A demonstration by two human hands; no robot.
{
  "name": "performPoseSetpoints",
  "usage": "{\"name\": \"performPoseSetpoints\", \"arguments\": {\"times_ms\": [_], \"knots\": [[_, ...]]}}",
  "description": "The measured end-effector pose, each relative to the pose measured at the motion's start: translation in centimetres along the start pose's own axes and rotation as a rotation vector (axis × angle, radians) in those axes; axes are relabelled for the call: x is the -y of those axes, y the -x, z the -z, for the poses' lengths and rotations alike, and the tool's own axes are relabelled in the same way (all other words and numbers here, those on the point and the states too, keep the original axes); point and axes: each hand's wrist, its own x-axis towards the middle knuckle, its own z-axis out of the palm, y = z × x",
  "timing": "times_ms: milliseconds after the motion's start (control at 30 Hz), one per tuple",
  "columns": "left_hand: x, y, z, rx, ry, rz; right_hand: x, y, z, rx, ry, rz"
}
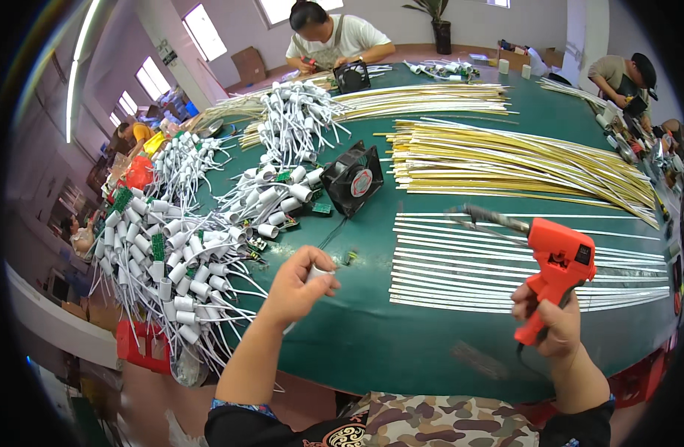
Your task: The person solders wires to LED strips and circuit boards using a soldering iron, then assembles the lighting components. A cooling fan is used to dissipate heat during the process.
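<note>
Red soldering gun (562, 249), barrel near level, points left, right hand (556, 326) gripping; left hand (298, 284) pinches white cylinder (321, 274).

Red-orange pistol-shaped plastic tool (548, 240), right, is trimmed black. White cylindrical plastic sockets (184, 304), left, are dotted with green boards (158, 247). Dark green tabletop (401, 343) is striped by thin white strips (461, 302), right; yellow and white are mixed in long strip bundle (498, 160), far right. Square black fan (339, 179) is marked by red-and-white label (362, 182). Near cloth (446, 421) is camouflage-patterned, brown and tan.
</note>
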Motion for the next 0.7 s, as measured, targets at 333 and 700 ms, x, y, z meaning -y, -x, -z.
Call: {"name": "performPoseSetpoints", "arguments": {"times_ms": [333, 700], "knots": [[-0.4, 0.3, -7.2, 0.158, 0.416, 0.069, -4.0, -3.4, -7.9, 0.012, 0.273, -0.074], [0.0, -1.0, -9.0, 0.382, 0.594, 0.260, -5.0, -4.7, -8.4, 0.139, 0.341, 0.045]]}}
